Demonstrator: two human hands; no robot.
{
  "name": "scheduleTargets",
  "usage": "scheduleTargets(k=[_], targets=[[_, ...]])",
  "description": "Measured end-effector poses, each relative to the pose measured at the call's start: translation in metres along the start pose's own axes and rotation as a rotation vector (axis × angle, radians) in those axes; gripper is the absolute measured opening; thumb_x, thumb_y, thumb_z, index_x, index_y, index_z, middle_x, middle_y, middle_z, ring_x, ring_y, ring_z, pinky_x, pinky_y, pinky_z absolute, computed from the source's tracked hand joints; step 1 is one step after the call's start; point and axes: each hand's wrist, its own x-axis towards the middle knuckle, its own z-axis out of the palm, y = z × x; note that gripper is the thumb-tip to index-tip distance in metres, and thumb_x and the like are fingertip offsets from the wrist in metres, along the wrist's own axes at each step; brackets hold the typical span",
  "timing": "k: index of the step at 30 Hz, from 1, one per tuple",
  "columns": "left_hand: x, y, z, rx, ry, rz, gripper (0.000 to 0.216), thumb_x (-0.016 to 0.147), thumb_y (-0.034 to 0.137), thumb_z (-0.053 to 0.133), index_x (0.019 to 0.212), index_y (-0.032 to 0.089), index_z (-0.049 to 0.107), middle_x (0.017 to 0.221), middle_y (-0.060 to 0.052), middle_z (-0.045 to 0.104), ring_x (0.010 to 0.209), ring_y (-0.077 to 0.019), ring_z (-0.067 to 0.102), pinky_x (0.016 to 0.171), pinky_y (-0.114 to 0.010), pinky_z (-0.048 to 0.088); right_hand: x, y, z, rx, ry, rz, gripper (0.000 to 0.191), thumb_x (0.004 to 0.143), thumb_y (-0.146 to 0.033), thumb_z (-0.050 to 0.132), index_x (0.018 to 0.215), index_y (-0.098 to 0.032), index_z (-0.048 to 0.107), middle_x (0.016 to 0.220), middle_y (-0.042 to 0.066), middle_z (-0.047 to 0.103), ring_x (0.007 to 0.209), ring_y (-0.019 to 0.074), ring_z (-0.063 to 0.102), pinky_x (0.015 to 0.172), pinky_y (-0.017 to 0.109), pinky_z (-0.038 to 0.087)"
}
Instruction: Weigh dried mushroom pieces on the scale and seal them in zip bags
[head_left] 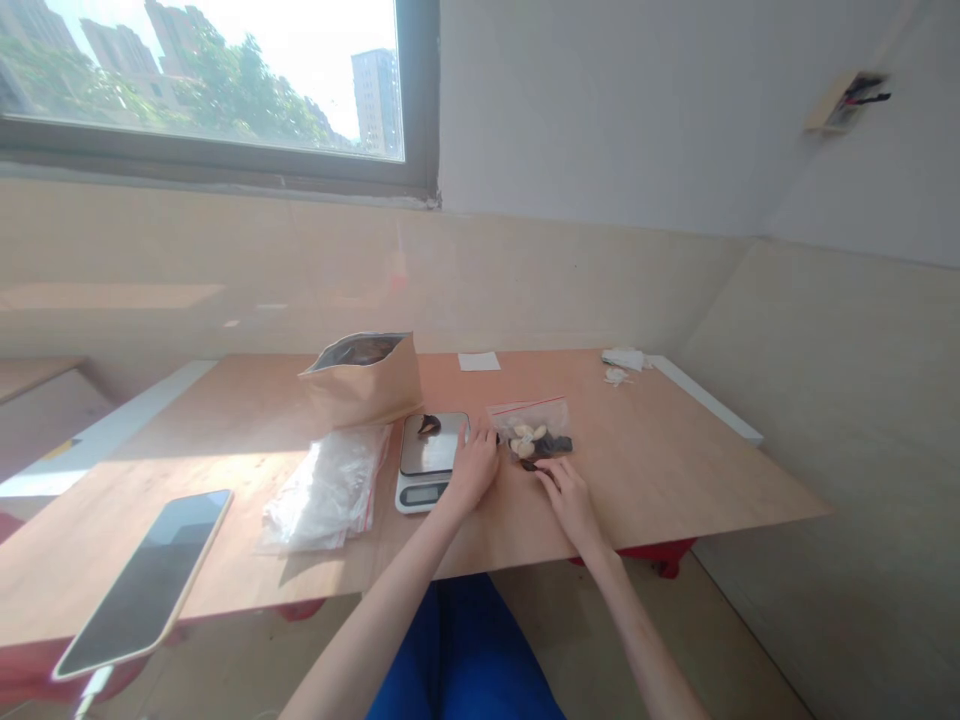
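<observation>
A small clear zip bag [534, 430] with a red seal strip lies on the wooden table [660, 460], holding pale and dark pieces. My left hand [475, 466] rests at its left edge, fingers together and pressed down beside the digital scale [430, 458]. My right hand [570, 497] lies at the bag's near edge, fingers stretched flat toward the contents. One dark piece [429, 424] sits on the scale's steel plate.
An open brown paper pouch [364, 380] stands behind the scale. A pile of clear bags [330, 486] lies to the left, and a phone [147, 578] on a cable near the front left edge. White scraps [622, 362] and a paper slip [478, 361] lie at the back.
</observation>
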Motion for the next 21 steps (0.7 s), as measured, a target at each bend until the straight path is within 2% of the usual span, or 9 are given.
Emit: scheduleTargets(k=[6, 11, 15, 18, 21], targets=[[0.004, 0.006, 0.006, 0.016, 0.001, -0.005, 0.033, 0.083, 0.006, 0.036, 0.107, 0.005, 0.059, 0.117, -0.023, 0.058, 0.118, -0.0281, 0.048, 0.103, -0.046, 0.026, 0.009, -0.03, -0.003, 0.077, 0.02, 0.003, 0.023, 0.089, -0.035, 0.046, 0.087, -0.021, 0.064, 0.087, 0.007, 0.063, 0.084, 0.0208, 0.061, 0.076, 0.032, 0.049], [0.0, 0.006, -0.01, -0.007, 0.007, 0.027, 0.021, 0.086, 0.012, 0.043, 0.089, 0.011, 0.064, 0.093, -0.014, 0.067, 0.1, -0.0232, 0.057, 0.099, -0.04, 0.03, 0.029, -0.047, -0.003, 0.135, 0.114, 0.015, 0.02, 0.086, -0.035, 0.05, 0.084, -0.02, 0.062, 0.086, 0.007, 0.064, 0.082, 0.0202, 0.06, 0.074, 0.031, 0.047], [-0.014, -0.003, -0.033, -0.045, 0.058, -0.036, 0.022, 0.09, 0.023, 0.043, 0.084, 0.018, 0.064, 0.085, -0.006, 0.069, 0.093, -0.0214, 0.058, 0.092, -0.039, 0.033, 0.052, -0.058, 0.004, 0.17, 0.14, 0.018, 0.017, 0.085, -0.032, 0.05, 0.082, -0.019, 0.061, 0.085, 0.006, 0.065, 0.082, 0.0196, 0.06, 0.076, 0.031, 0.046], [-0.026, -0.024, -0.053, -0.056, 0.114, -0.127, 0.027, 0.092, 0.029, 0.04, 0.093, 0.019, 0.064, 0.086, -0.005, 0.069, 0.087, -0.0213, 0.058, 0.082, -0.036, 0.037, 0.065, -0.063, 0.02, 0.165, 0.066, -0.015, 0.014, 0.085, -0.026, 0.049, 0.084, -0.019, 0.061, 0.086, 0.006, 0.065, 0.084, 0.0189, 0.06, 0.077, 0.03, 0.045], [-0.033, -0.05, -0.068, -0.087, 0.216, -0.241, 0.027, 0.091, 0.03, 0.041, 0.095, 0.018, 0.064, 0.089, -0.006, 0.069, 0.084, -0.0205, 0.058, 0.078, -0.032, 0.039, 0.072, -0.068, 0.042, 0.113, -0.091, -0.068, 0.014, 0.087, -0.019, 0.047, 0.086, -0.018, 0.061, 0.09, 0.006, 0.064, 0.087, 0.0185, 0.06, 0.08, 0.03, 0.045]])
